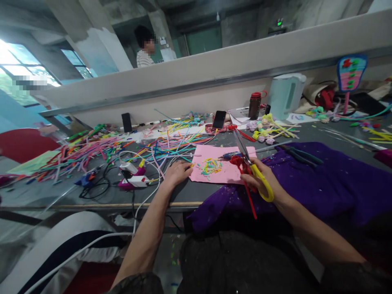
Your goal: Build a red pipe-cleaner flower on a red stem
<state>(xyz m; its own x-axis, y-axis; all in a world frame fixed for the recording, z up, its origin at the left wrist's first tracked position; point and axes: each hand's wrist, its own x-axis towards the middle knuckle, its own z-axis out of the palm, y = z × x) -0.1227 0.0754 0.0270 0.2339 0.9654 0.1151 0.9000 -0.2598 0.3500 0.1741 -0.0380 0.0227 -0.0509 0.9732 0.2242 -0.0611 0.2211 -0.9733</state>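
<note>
In the head view, the right hand (272, 176) grips yellow scissors (256, 172) and a red fuzzy stick (250, 198) by the pink sheet (225, 177), which has little bits (211, 167) on it. I can't tell if the left hand (177, 174), at the sheet's left edge, pinches anything. Best keep the scissors clear of it.

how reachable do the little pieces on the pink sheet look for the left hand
Likely yes: the left hand rests at the left edge of the pink sheet, with nothing visible between it and the little pieces.
</note>
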